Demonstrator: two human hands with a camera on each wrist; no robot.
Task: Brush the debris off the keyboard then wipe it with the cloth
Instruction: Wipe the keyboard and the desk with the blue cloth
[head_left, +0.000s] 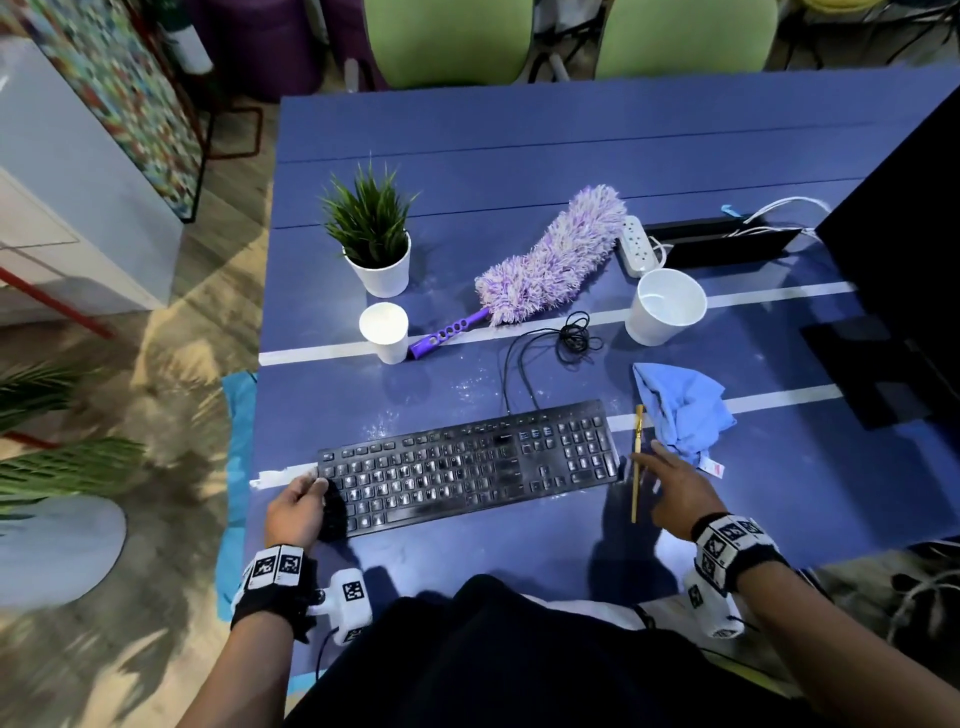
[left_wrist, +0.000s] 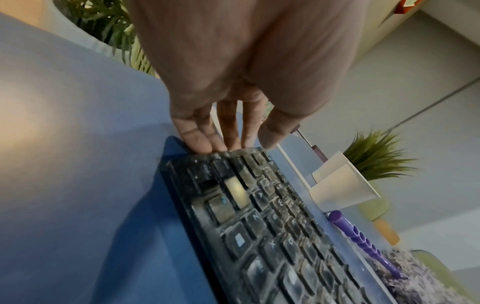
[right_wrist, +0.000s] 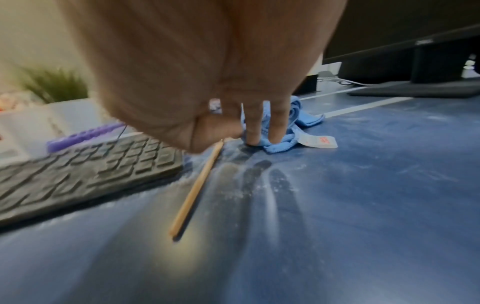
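Left hand lay straight-fingered on the keyboard's end, grip apart; right hand, grip also apart, spread over the brush between keyboard and cloth. Pinching its handle low and sweeping outward seemed best.

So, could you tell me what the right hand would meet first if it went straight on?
Most likely the blue cloth, just ahead of the right hand; the brush lies alongside, toward the thumb.

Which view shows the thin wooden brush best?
The head view: the brush lies nearly whole, bristles included, right of the keyboard. The right wrist view shows only its handle; the left wrist view shows none of it.
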